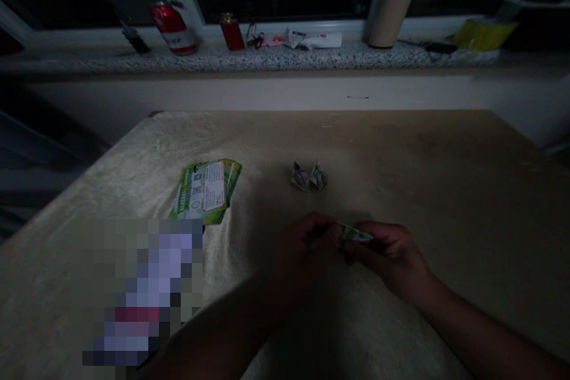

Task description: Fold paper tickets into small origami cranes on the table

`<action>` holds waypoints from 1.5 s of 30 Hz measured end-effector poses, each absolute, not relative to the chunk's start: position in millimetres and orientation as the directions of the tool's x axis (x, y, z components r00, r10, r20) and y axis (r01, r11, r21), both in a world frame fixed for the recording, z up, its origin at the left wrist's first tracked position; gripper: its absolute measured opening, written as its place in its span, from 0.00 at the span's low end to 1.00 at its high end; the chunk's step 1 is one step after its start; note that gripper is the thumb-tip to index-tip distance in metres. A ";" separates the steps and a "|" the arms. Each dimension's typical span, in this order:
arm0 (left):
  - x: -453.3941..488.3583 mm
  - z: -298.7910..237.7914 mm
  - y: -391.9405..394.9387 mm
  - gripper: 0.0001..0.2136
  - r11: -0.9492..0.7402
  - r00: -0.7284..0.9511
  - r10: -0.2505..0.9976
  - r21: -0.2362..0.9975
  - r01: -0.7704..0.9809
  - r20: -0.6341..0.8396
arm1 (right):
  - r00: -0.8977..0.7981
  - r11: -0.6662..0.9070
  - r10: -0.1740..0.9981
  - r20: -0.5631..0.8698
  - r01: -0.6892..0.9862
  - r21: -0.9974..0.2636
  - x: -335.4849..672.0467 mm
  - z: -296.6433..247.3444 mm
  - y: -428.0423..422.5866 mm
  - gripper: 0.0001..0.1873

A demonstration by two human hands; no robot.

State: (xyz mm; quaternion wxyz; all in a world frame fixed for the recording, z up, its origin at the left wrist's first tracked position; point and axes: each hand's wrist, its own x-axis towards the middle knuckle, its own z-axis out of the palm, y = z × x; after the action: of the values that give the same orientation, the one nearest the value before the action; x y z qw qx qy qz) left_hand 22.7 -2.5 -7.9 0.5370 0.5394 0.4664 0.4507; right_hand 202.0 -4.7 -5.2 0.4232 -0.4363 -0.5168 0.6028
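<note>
Nearest us, at lower left, we find a pixelated object [154,285], too obscured to identify, on the cloth-covered table [423,160]. Beside it, we see the left hand [307,249] and the right hand [396,258] pinching opposite ends of a small folded paper [360,234], which lies between their fingertips. Farther off to the left, we note a fanned stack of green printed cards [200,193]; near the centre stand two folded paper shapes [319,176], side by side. Beyond, on the speckled sill [267,60], we observe a red can [173,29] and a cardboard tube [394,6].
</note>
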 end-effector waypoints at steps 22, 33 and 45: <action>16.3 -5.7 3.6 0.08 0.084 0.226 0.972 0.993 -0.081 -0.064 | -0.378 -0.149 0.921 -0.095 -0.118 -0.982 207.8 1.6 -0.3 0.21; 13.8 -6.3 5.8 0.08 0.082 0.228 0.971 0.995 -0.054 -0.068 | -0.250 0.009 0.968 -0.009 0.074 -0.997 211.6 1.8 -1.2 0.19; 17.0 -0.8 4.5 0.12 0.177 0.247 0.956 0.982 -0.071 -0.155 | -0.242 -0.053 0.968 -0.070 0.075 -0.996 207.6 -5.3 -6.1 0.18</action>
State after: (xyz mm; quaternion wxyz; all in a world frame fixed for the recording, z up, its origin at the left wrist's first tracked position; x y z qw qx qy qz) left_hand 17.0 4.5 -0.8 0.6198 0.4895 0.4522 0.4145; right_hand 207.6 -6.1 -5.3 0.4015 -0.4665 -0.5589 0.5557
